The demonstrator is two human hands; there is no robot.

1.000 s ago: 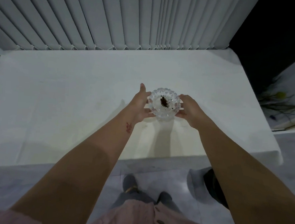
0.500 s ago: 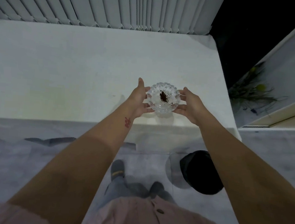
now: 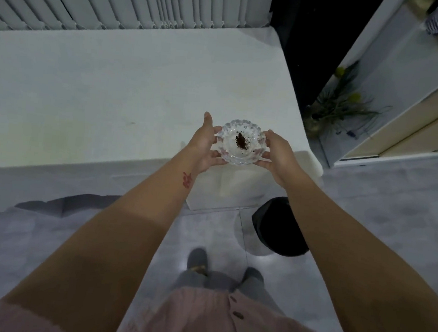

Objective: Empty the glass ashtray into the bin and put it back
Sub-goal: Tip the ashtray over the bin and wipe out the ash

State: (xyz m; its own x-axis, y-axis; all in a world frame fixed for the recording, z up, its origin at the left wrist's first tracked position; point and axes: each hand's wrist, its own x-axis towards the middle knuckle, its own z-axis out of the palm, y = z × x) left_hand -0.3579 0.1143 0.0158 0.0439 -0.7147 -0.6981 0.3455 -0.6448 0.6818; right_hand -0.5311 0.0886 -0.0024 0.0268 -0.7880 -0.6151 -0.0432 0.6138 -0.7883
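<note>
A round cut-glass ashtray (image 3: 242, 142) with a dark brown heap of ash in its middle is held level above the front right corner of the white table (image 3: 114, 84). My left hand (image 3: 204, 143) cups its left side and my right hand (image 3: 277, 154) cups its right side. A black bin (image 3: 273, 227) stands on the floor below and to the right, partly hidden by my right forearm.
Grey vertical blinds (image 3: 121, 1) hang behind the table. A white shelf unit (image 3: 402, 88) with a yellow-flowered plant (image 3: 340, 104) stands at the right. Grey tiled floor (image 3: 379, 217) lies around the bin. My feet (image 3: 197, 261) are near the bin.
Both hands have carried the ashtray back from over the table toward its front right corner. My view has drawn back, so the floor and the bin show more.
</note>
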